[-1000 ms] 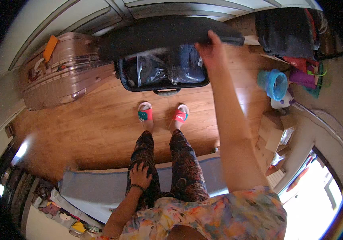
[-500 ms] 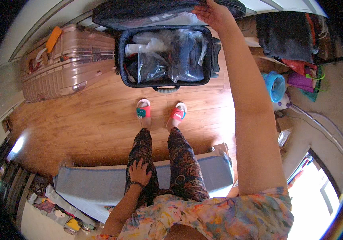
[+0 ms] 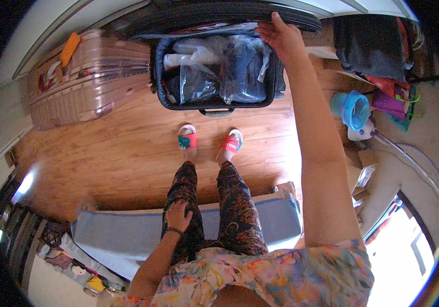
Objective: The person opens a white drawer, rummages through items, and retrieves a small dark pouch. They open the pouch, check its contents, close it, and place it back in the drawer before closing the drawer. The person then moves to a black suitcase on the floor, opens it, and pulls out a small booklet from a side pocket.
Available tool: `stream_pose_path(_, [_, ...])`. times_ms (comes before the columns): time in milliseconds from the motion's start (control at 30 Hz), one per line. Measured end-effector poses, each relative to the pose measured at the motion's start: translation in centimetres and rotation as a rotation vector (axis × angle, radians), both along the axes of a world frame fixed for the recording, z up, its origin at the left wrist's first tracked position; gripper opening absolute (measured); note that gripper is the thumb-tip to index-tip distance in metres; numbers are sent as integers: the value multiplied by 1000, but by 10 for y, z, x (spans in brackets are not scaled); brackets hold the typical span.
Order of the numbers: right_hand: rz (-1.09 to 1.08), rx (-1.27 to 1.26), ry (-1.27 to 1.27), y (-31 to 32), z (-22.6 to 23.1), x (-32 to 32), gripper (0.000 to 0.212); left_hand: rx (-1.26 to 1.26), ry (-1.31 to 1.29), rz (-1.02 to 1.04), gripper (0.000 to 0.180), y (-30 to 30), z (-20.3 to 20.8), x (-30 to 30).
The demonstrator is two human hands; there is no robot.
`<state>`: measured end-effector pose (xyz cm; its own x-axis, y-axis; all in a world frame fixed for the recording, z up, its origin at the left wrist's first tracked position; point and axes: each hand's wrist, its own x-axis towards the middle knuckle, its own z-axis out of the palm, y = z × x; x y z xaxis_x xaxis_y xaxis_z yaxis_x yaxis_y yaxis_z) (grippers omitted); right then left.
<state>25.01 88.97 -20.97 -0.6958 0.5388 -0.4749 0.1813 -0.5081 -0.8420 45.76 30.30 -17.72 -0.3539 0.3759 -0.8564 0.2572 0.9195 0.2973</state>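
Observation:
A black suitcase (image 3: 217, 107) stands open on the floor in front of my feet. Inside it lie dark items in clear plastic bags (image 3: 245, 71) and a white wrapped bundle (image 3: 194, 56). Its black lid (image 3: 204, 21) is raised on the far side, seen nearly edge-on. My right hand (image 3: 284, 40), arm stretched out, grips the lid's right end, thumb on top and fingers on the inner side. My left hand (image 3: 179, 215), wearing a dark bracelet, lies on my left thigh with nothing in it.
A rose-gold hard-shell suitcase (image 3: 86, 84) stands to the left, an orange tag on it. At the right are a blue bin (image 3: 355, 110), a purple bag (image 3: 388, 105) and dark cloth (image 3: 370, 46). A light-blue covered bench or bed (image 3: 117, 233) is beneath me.
The lid has tilted and now shows less of its inner side. My right hand has moved slightly nearer and right with it. My left hand stays on the thigh.

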Motion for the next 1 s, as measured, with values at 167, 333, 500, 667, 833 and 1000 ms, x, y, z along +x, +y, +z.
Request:
stream_pose_path(167, [-28, -22, -34, -2, -1, 7, 34, 397, 59, 537, 53, 129, -19, -155])
stream_pose_path(333, [-25, -63, -172, -7, -7, 12, 52, 815, -377, 1334, 69, 300, -23, -336])
stream_pose_path(500, [98, 98, -161, -61, -32, 57, 39, 1032, -485, 1514, 51, 337, -48, -401])
stream_pose_path(667, [164, -222, -384, -164, -173, 173, 23, 887, -571, 1498, 49, 330, -41, -393])
stream_pose_path(833, [154, -364, -778, -250, -265, 227, 25, 965, -508, 1516, 59, 325, -45, -385])
stream_pose_path(1000, [-9, -377, -680, -259, -290, 197, 36, 958, -519, 1437, 68, 311, -59, -396])
